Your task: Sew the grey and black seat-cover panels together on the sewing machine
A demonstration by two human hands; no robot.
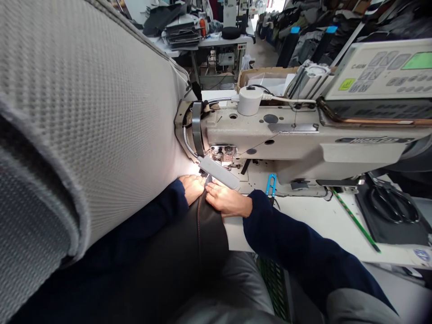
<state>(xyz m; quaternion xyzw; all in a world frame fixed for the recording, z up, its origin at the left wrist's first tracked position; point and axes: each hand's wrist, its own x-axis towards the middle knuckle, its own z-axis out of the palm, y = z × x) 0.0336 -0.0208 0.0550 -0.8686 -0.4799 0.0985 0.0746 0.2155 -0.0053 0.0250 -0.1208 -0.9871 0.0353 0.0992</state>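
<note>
A black leather-like piece (212, 225) with a red stitched seam runs from my lap up to the needle area of the sewing machine (256, 135). My left hand (193, 188) is closed on its left side near the presser foot, with the fingertips partly hidden. Across the seam, my right hand (224, 198) grips the right side of the same piece, thumb and fingers pressed together. A grey clip-on lamp (221, 173) hangs just above both hands and lights them. It covers the needle and part of the stitching spot.
A large grey textured fabric panel (128, 99) fills the left side. Blue thread snips (271, 184), a green pencil-like stick (356, 220) and black-handled scissors (394, 202) lie on the white table (303, 225). A control panel (384, 69) sits above the machine arm.
</note>
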